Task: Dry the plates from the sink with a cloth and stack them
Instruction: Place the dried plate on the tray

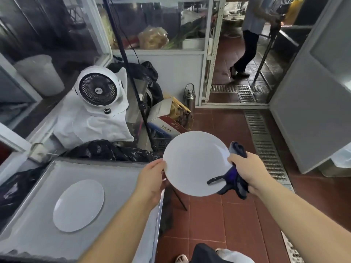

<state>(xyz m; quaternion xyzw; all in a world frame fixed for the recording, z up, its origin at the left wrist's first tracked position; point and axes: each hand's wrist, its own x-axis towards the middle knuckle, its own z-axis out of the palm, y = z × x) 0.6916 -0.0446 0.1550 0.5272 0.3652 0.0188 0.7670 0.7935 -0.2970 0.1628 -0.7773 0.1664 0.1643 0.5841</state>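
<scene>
Plate (193, 163): round, glossy white; left hand (152, 179) grip pinches rim, right hand (245, 171) grip clutches crumpled dark cloth (236, 180).

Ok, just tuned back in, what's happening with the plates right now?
A person is holding a white plate over the tiled floor, beside the metal counter. The left hand grips the plate's left edge; the right hand holds a dark cloth against its right rim. A second plate already lies flat on the counter. No stack shows yet, just that one plate.
</scene>
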